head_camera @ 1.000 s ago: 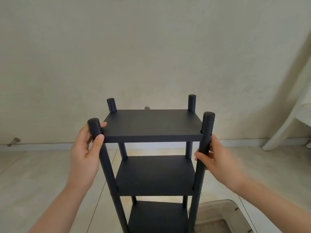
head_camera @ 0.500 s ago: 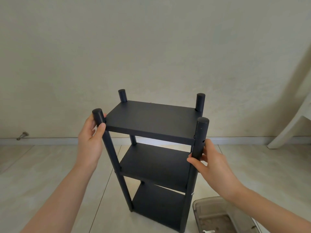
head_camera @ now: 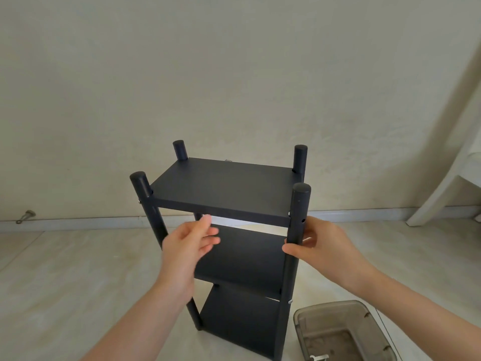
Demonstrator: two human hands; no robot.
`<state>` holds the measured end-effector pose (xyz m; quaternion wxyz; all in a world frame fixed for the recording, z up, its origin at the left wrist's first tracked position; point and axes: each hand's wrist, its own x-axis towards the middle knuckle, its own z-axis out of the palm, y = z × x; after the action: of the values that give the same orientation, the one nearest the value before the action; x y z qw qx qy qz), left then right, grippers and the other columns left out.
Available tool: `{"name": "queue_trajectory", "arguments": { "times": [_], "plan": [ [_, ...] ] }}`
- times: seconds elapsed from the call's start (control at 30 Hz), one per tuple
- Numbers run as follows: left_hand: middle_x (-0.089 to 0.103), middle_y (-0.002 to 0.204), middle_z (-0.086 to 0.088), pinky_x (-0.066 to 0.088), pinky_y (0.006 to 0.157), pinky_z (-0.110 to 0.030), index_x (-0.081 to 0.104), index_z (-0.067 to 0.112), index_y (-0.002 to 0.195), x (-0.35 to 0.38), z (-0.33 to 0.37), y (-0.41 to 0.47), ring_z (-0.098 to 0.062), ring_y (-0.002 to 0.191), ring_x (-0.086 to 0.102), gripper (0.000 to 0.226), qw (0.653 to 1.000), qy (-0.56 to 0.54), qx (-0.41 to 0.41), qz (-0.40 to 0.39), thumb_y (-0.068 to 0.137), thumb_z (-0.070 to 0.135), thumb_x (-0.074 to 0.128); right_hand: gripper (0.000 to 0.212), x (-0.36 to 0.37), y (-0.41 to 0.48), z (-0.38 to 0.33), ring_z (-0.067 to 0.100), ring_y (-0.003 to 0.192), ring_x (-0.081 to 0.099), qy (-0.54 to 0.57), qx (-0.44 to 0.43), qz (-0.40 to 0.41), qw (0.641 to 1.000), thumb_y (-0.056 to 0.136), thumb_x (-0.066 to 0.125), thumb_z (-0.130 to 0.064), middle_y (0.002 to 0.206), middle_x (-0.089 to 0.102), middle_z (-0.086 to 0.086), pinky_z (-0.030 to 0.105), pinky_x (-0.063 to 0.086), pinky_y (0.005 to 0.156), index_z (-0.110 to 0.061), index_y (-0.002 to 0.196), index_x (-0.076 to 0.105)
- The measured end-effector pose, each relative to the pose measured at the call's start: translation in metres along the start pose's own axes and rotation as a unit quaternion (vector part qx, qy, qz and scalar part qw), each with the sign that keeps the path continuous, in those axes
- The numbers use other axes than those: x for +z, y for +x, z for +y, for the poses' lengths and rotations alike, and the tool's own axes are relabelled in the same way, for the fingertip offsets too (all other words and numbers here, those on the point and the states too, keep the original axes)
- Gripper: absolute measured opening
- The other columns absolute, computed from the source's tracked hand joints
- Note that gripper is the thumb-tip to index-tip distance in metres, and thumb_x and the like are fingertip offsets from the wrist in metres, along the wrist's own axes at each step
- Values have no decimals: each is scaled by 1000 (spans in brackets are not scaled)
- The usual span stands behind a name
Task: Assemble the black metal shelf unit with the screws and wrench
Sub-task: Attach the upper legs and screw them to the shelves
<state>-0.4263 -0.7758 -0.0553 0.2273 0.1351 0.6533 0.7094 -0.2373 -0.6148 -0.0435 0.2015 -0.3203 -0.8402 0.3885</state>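
The black metal three-tier shelf unit (head_camera: 223, 188) stands upright on the pale floor (head_camera: 65, 269), a grey translucent plastic bin (head_camera: 364, 311) beside its base. The right hand (head_camera: 325, 248) grips its front right post (head_camera: 299, 212); the left hand (head_camera: 187, 246) hovers before the middle shelf, fingers (head_camera: 208, 231) loosely spread, holding nothing.

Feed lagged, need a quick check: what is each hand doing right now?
Left hand: open, holding nothing.
Right hand: gripping the shelf's front right post.

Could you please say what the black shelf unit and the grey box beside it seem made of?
The black three-tier shelf unit looks like matt-coated metal: thin flat boards, even dull sheen. The smoky translucent box seems plastic: see-through walls, rounded corners.
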Motion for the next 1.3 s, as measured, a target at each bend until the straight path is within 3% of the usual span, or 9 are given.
{"name": "queue_trajectory", "arguments": {
  "times": [0.17,0.33,0.43,0.57,0.67,0.8,0.9,1.0,1.3],
  "plan": [
    [78,102,-6,54,87,-31,68,8,101,36,4,-10,-21,99,75,46,988,-78,-24,-132,69,40,76,10,-12,7,-13,3,69,64,-70,7,-27,997,80,75,-35,74,71,-7,6,44,52,-27,80,69],
    [78,98,-5,59,72,-21,77,12,87,74,-1,-25,-19,97,75,25,972,-97,-50,-207,71,31,76,19,-30,11,-16,8,87,71,-24,24,-162,986,83,73,-16,96,75,-7,18,55,78,-21,102,72],
    [78,104,-7,58,75,-19,80,15,84,87,-3,-34,-20,102,74,21,962,-100,-57,-248,73,33,75,16,-36,10,-11,6,87,71,-3,46,-186,981,84,73,-17,94,76,-7,14,52,74,-22,100,76],
    [78,104,-8,57,75,-18,81,15,84,89,-1,-33,-21,101,75,22,960,-105,-47,-254,74,33,74,7,-33,11,-9,3,68,69,-34,51,-178,982,83,69,-18,76,75,-1,5,44,55,-16,84,76],
    [79,99,-2,56,71,-16,82,28,79,91,2,-33,-17,97,75,14,964,-86,-22,-251,74,36,71,16,-34,17,-13,10,70,68,-94,41,-189,977,82,71,-22,76,74,4,6,44,54,-7,82,76],
    [78,104,-2,57,84,-26,81,30,85,91,2,-30,-19,101,74,28,965,-72,6,-251,64,48,76,12,-38,23,-19,0,61,64,-102,52,-223,968,83,73,-22,81,75,7,2,42,53,-11,77,74],
    [77,108,-5,54,92,-34,81,25,91,90,-1,-27,-22,105,73,38,965,-74,15,-252,63,50,78,11,-39,22,-17,3,64,65,-82,56,-225,969,83,74,-18,86,75,11,3,44,54,-8,84,76],
    [76,111,-10,58,88,-28,81,18,96,89,-1,-29,-26,107,72,35,956,-95,16,-278,71,42,77,18,-39,21,-18,10,72,70,-58,59,-221,972,83,73,-15,88,76,11,4,41,52,-2,96,76],
    [77,108,-5,59,86,-26,81,28,89,86,-6,-33,-23,104,74,26,957,-72,20,-280,69,45,77,17,-40,13,-11,12,81,73,-21,64,-225,972,86,72,-17,88,76,6,4,42,54,-8,99,77]
  ]
}}
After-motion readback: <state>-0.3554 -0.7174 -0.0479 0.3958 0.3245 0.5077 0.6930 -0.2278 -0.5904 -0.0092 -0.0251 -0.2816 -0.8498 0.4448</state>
